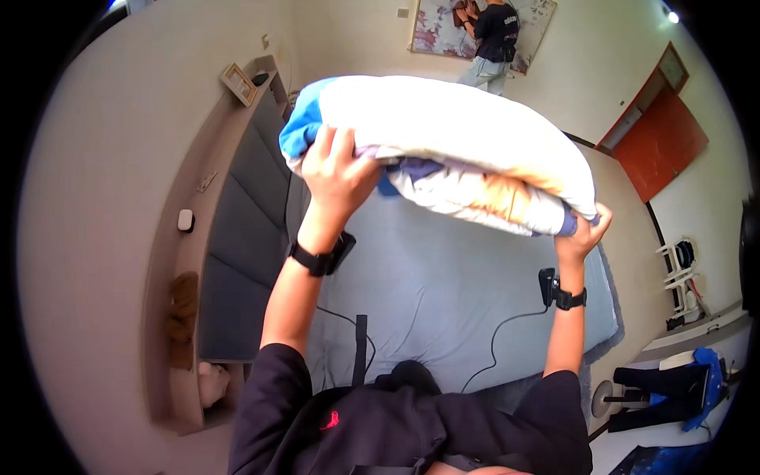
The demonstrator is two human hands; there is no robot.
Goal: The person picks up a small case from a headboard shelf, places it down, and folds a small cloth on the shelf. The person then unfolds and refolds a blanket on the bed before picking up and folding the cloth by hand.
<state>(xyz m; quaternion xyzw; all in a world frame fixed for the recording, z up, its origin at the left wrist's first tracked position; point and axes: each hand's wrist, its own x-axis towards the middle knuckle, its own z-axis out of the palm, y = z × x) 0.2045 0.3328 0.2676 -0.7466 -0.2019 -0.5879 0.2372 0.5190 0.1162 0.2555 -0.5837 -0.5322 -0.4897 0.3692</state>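
Head view: left arm (285, 313) stretched forward, right arm (564, 344) likewise, with a slight outward spread. Left hand (340, 170): knuckles up, fingers curled over the near edge of a folded quilt (467, 115), close to its left end. Right hand (586, 233): wrapped around the lower corner at the right end. Both hands closed on the quilt; right fingertips partly hidden, exact finger placement there not possible to tell.

Count of items: one quilt; two hands; two black wrist straps, left (313, 260) and right (570, 299); one bed (419, 277); one grey headboard (245, 222); one photo frame (239, 85) on the ledge (218, 127); one red-brown door (659, 150), ajar; one other person (496, 36) at the far wall, with both hands raised to a wall picture (439, 28).

Position of quilt: held up over the far part of the bed. Long axis: crosswise to the body, bowed upward, from upper left to lower right. Blue end toward the headboard side, opposite end toward the door side. Layered folds, with white, orange and navy patches, facing the wearer.
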